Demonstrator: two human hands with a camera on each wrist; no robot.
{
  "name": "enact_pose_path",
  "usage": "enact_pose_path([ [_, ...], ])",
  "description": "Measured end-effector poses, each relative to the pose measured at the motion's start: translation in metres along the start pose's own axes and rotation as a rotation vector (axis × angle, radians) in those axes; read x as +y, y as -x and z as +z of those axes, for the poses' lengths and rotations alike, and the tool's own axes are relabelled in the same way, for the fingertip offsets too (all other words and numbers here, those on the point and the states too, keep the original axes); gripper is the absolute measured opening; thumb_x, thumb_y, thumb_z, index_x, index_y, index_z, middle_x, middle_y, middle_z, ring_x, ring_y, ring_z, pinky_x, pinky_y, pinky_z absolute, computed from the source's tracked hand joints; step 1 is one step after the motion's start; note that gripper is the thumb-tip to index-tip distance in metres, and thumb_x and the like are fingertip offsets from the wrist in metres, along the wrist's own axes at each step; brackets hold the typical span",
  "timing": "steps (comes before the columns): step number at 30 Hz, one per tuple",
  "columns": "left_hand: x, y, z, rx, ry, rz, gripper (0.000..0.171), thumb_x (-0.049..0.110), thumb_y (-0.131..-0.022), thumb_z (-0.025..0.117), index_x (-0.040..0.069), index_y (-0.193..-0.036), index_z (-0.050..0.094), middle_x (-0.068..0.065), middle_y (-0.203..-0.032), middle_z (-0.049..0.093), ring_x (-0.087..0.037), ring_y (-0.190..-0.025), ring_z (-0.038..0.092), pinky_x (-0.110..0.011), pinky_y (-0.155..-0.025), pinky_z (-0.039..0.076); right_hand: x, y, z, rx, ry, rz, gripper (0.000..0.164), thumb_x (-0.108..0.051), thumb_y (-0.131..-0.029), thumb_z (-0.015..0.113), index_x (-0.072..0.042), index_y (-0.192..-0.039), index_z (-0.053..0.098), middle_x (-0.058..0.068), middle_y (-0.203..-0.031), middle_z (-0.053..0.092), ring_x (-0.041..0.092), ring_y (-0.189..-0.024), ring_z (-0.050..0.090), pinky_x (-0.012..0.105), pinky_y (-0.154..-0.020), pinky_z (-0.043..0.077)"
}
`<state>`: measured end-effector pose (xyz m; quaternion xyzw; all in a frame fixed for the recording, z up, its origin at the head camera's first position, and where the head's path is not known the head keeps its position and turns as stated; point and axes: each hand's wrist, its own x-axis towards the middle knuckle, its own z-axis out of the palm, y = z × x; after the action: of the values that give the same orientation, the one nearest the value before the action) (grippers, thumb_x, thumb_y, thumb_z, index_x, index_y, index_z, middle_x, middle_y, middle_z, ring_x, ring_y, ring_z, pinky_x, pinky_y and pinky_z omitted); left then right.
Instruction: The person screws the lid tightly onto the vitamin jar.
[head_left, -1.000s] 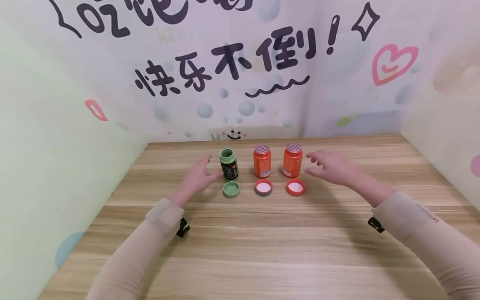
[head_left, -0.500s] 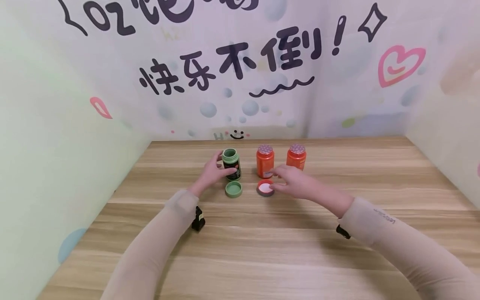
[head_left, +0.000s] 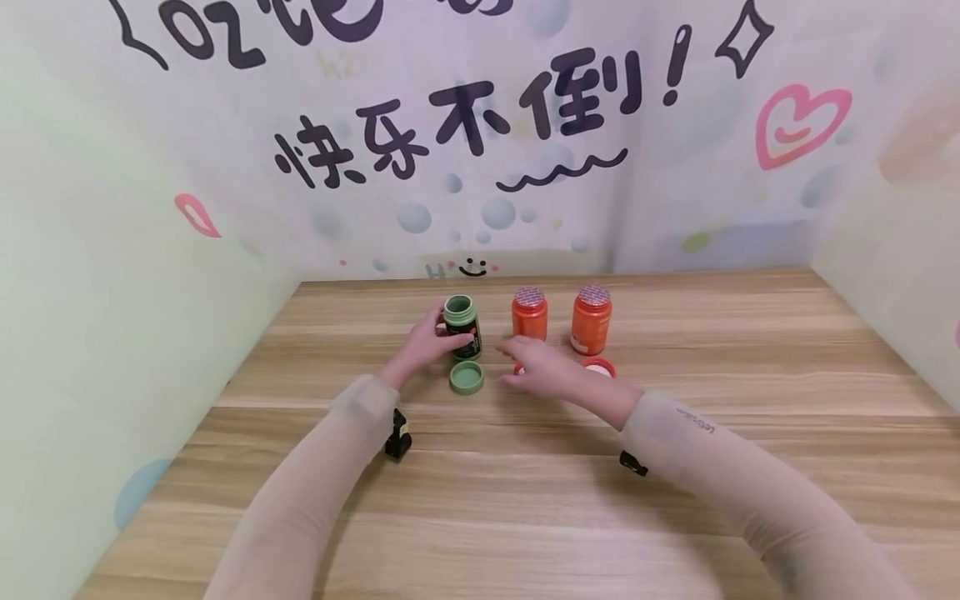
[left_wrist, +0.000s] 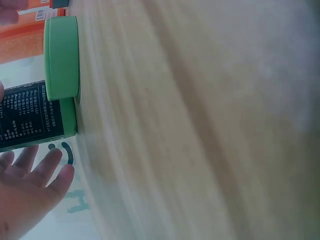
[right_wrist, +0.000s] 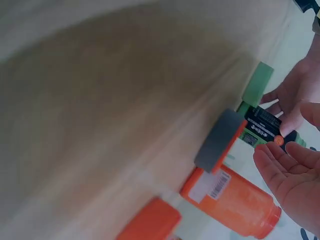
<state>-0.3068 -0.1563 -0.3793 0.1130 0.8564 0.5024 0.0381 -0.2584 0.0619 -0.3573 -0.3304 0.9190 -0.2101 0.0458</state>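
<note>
My left hand [head_left: 423,343] is around an uncapped green bottle [head_left: 461,314] with a black label, thumb across its front and fingers behind. A green cap [head_left: 467,378] lies on the table just before it. My right hand [head_left: 543,369], fingers loosely extended and holding nothing, hovers in front of the middle orange bottle [head_left: 529,318]. That bottle has a printed seal over its mouth. The hand mostly hides its grey-sided cap [right_wrist: 220,141] in the head view. Another sealed orange bottle [head_left: 591,325] stands to the right, with an orange-red cap [head_left: 602,365] partly behind the right wrist.
The bottles stand in a row toward the back of a wood-grain table [head_left: 480,508]. Behind it hangs a printed cloth wall [head_left: 420,183] with black lettering, and pale side panels [head_left: 112,275] flank the table. A black wrist camera [head_left: 398,435] sits under the left cuff.
My right hand has swept left from beside the right orange bottle, passing the middle bottle's front. My left hand has moved right and closed around the green bottle. Bottles and caps stay in place.
</note>
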Motion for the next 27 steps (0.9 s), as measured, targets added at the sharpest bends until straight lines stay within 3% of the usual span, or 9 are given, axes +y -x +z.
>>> enact_pose_path([
  [3, 0.001, -0.001, 0.002, 0.004, -0.005, 0.02, 0.065, 0.017, -0.082, 0.068, 0.007, -0.136, 0.032, -0.02, -0.133, 0.045, -0.038, -0.122, 0.043, -0.046, -0.102, 0.035, 0.002, -0.007, 0.007, -0.008, -0.022, 0.013, 0.05, -0.022, -0.086, 0.063, 0.001, -0.129, 0.048, 0.017, -0.121, 0.054, 0.025, -0.102, 0.058, 0.039, -0.087, 0.048],
  [7, 0.006, 0.002, 0.003, 0.0, 0.005, 0.036, 0.064, 0.014, -0.083, 0.067, 0.005, -0.135, 0.033, -0.021, -0.131, 0.046, -0.037, -0.122, 0.044, -0.045, -0.102, 0.035, 0.0, -0.016, 0.012, -0.025, -0.049, 0.054, 0.053, -0.024, -0.086, 0.063, 0.001, -0.13, 0.047, 0.019, -0.123, 0.054, 0.028, -0.109, 0.055, 0.042, -0.091, 0.046],
  [15, 0.003, -0.001, 0.002, 0.007, 0.016, 0.036, 0.064, 0.015, -0.082, 0.068, 0.005, -0.136, 0.035, -0.019, -0.131, 0.047, -0.034, -0.121, 0.045, -0.043, -0.101, 0.037, -0.012, -0.027, 0.015, -0.057, -0.025, 0.083, 0.058, -0.026, -0.084, 0.065, 0.002, -0.13, 0.045, 0.019, -0.129, 0.05, 0.028, -0.119, 0.049, 0.041, -0.097, 0.042],
  [27, 0.008, 0.008, -0.023, 0.057, -0.022, -0.046, 0.071, 0.025, -0.082, 0.069, 0.007, -0.139, 0.031, -0.018, -0.134, 0.044, -0.033, -0.122, 0.045, -0.043, -0.1, 0.038, -0.024, -0.045, 0.02, -0.125, 0.052, 0.077, 0.062, -0.028, -0.083, 0.067, 0.0, -0.133, 0.043, 0.018, -0.131, 0.049, 0.025, -0.114, 0.051, 0.036, -0.095, 0.043],
])
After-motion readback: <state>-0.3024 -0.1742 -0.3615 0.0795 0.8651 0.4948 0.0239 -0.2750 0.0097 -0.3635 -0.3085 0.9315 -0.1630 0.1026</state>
